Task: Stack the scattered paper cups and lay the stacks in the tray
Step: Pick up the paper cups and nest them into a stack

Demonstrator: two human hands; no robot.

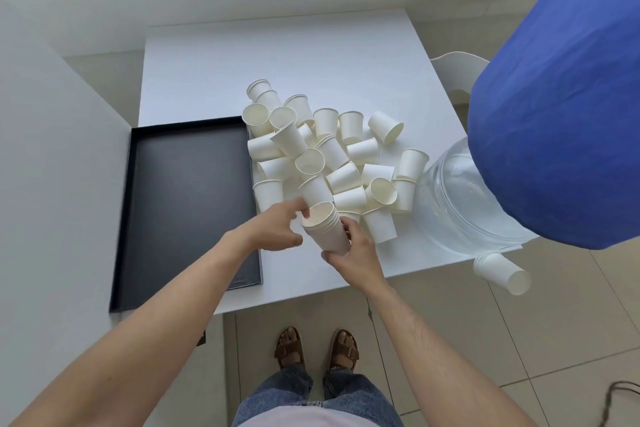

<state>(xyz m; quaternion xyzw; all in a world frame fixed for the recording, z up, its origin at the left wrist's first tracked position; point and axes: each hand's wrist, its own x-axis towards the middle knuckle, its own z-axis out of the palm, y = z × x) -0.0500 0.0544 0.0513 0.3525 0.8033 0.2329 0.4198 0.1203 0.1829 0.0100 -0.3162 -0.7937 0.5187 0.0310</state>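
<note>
At six o'clock of the pile (329,156) on the table (311,55), my right hand (356,253) grips the stack (327,229), mouth tilted toward eleven, while my left hand (277,229), fingers loose and empty, reaches for loose cups nearest it; tray (187,198) at nine.

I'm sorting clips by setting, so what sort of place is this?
Probably a plain indoor room set up for a sorting exercise, perhaps an office or a lab: a white table against bare white walls, a pale tiled floor, a black tray and a heap of paper cups.
</note>
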